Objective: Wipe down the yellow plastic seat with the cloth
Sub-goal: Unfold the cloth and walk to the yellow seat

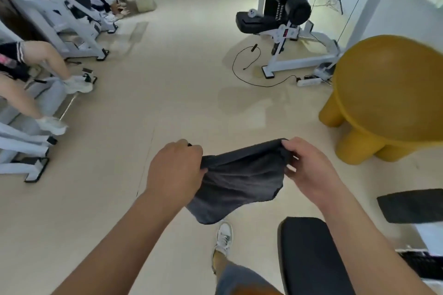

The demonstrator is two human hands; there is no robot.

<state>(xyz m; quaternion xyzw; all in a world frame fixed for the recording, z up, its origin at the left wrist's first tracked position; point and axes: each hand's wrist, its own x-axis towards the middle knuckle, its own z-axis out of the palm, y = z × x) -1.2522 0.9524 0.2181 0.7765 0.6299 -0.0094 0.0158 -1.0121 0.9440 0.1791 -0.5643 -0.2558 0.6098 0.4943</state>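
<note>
- A person's left hand (176,166) grips the left edge of a dark grey cloth (239,179). Its fingers are curled into the fabric, and the bare forearm reaches in from the lower left.
- The right hand (309,165) pinches the cloth's upper right corner between thumb and fingers. It is held about level with the left hand, with the forearm coming in from the lower right.
- The cloth hangs in the air between the two hands, its loose lower part draping toward the person's white shoe (224,237).
- The scene is a gym with a pale beige floor (167,79).
- White-framed exercise machines (72,19) line the left side, where another person's bare legs (36,74) and white trainers rest on one of them.
- At centre right stands a white machine with black roller pads (287,2). A black cable (236,64) loops across the floor to a white power strip (309,81).
- A black padded bench (311,254) fills the lower right corner.
- The yellow plastic seat (388,93) stands on the floor at the right edge, beyond the right hand and apart from the cloth.
- It is mustard yellow and smooth, with a rounded domed top on stubby cylindrical legs, and is partly cut off by the frame.
</note>
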